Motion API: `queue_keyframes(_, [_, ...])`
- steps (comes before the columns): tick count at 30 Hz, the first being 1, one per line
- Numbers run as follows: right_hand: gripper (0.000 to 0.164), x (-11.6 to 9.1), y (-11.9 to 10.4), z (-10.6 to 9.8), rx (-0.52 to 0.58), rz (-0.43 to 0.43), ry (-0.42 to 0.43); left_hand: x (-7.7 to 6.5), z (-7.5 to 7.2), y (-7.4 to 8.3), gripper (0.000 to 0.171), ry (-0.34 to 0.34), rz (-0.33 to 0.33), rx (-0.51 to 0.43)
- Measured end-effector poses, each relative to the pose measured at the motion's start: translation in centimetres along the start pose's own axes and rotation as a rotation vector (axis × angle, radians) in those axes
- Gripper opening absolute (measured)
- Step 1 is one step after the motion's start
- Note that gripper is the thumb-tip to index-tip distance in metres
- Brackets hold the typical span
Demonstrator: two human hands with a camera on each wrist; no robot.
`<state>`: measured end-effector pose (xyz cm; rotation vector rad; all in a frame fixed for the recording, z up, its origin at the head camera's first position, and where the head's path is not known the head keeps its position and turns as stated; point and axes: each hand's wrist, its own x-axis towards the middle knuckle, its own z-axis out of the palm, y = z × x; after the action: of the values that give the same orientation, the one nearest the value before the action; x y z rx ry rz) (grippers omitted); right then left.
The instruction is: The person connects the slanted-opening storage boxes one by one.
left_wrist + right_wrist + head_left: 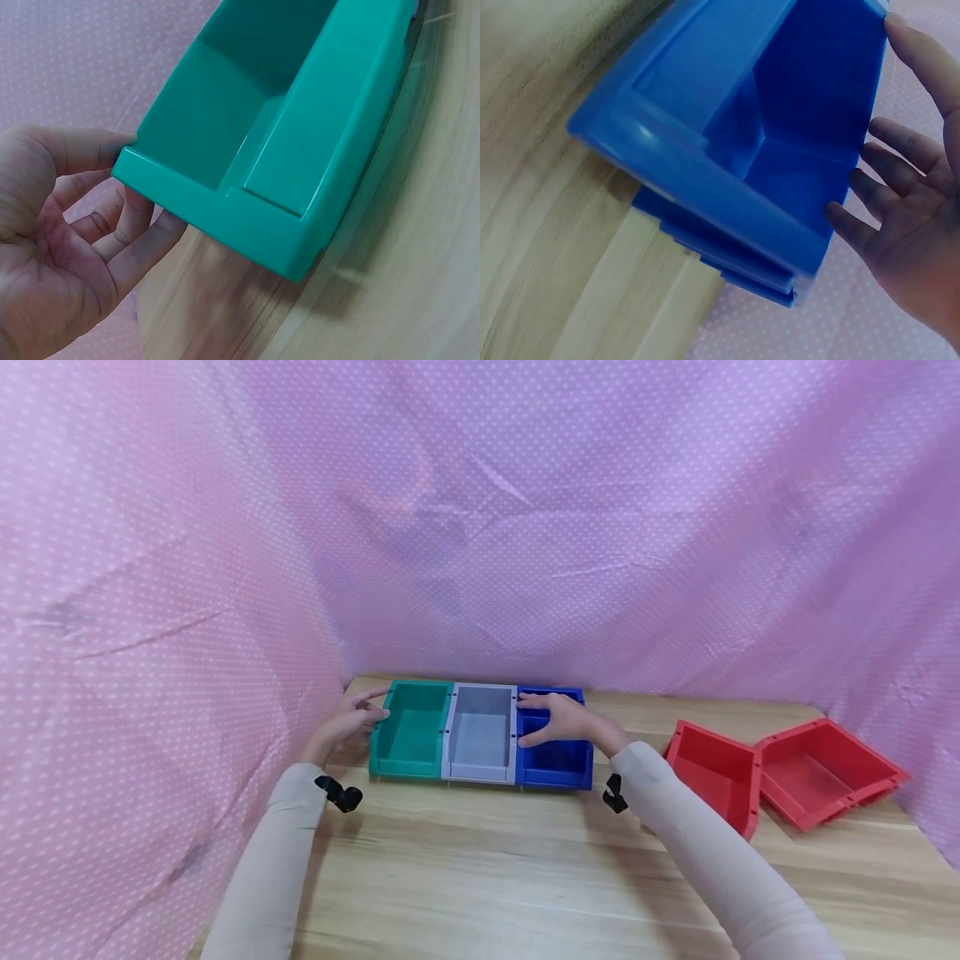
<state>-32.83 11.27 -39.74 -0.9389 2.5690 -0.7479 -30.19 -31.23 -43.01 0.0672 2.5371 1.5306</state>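
Three bins stand side by side: a green bin (409, 735) on the left, a grey bin (480, 739) in the middle and a blue bin (555, 768) on the right. My left hand (352, 720) touches the green bin's outer left side; the left wrist view shows the thumb at the rim and bent fingers against the wall. Over the blue bin reaches my right hand (564, 718), thumb and fingers spread, tips at the edge bordering the grey bin. In the right wrist view its fingertips (844, 216) meet the blue rim.
Two red bins, one nearer (708, 772) and one farther right (817, 768), sit at the right of the wooden table (465, 877), touching at a corner. Pink dotted cloth (525, 527) hangs behind and at both sides. Each sleeve carries a black wrist mount.
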Motion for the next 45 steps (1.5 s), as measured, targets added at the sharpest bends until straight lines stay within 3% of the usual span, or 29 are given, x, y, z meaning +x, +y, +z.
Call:
queue_keyframes(5, [0.074,-1.1,0.3,-0.6,0.0,-0.03,0.085,-0.2,-0.1,0.1,0.063,0.013,-0.007,-0.03])
queue_keyframes(9, [0.067,-3.4,0.6,-2.0,0.015,-0.049,0.16,-0.1,0.0,0.0,0.062,0.027,-0.007,-0.04])
queue_keyframes(15, [0.057,-8.2,3.1,-4.6,0.031,-0.067,0.246,0.0,0.1,-0.1,0.061,0.032,0.006,-0.066])
queue_keyframes(25, [0.054,-18.0,8.7,-8.1,-0.017,0.011,0.315,-0.5,-0.5,-0.2,0.06,0.044,0.023,-0.022])
queue_keyframes(34, [0.048,-23.7,11.9,-8.3,-0.106,0.168,0.295,-0.1,-0.6,-0.3,0.06,0.032,0.013,0.0])
queue_keyframes(38, [0.05,-25.0,12.5,-7.9,-0.123,0.214,0.268,-0.1,-0.4,-0.2,0.06,0.029,0.014,0.025])
queue_keyframes(45, [0.045,-26.3,13.2,-6.6,-0.148,0.236,0.297,0.1,0.1,0.0,0.061,0.021,0.023,0.0])
